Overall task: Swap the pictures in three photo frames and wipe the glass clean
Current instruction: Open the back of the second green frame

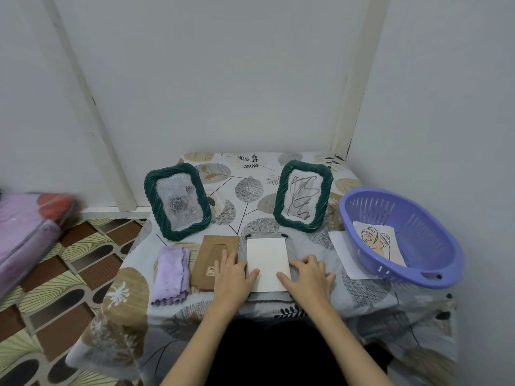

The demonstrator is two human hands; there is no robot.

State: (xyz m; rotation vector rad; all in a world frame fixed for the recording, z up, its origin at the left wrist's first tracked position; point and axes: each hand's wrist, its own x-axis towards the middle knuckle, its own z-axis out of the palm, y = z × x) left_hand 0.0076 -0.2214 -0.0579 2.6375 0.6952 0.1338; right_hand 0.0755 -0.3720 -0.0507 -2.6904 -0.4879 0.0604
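Observation:
Two green rope-edged photo frames stand upright at the back of the table: the left frame [177, 201] shows a grey rose, the right frame [303, 195] a black line drawing. A third frame [295, 247] lies face down at the front, with a white sheet [267, 260] lying in its back opening. My left hand [232, 274] rests on the sheet's left edge, thumb on the paper. My right hand [306, 275] presses its right edge, fingers spread. A brown cardboard backing [209, 260] lies left of it, beside a folded purple cloth [171, 274].
A purple plastic basket [404, 235] at the right holds a leaf drawing [376, 240]; a white sheet [344, 254] lies partly under it. The table wears a leaf-print cloth [250, 188]. Walls close in behind and right. Pink bedding [30, 232] lies left on a patterned floor.

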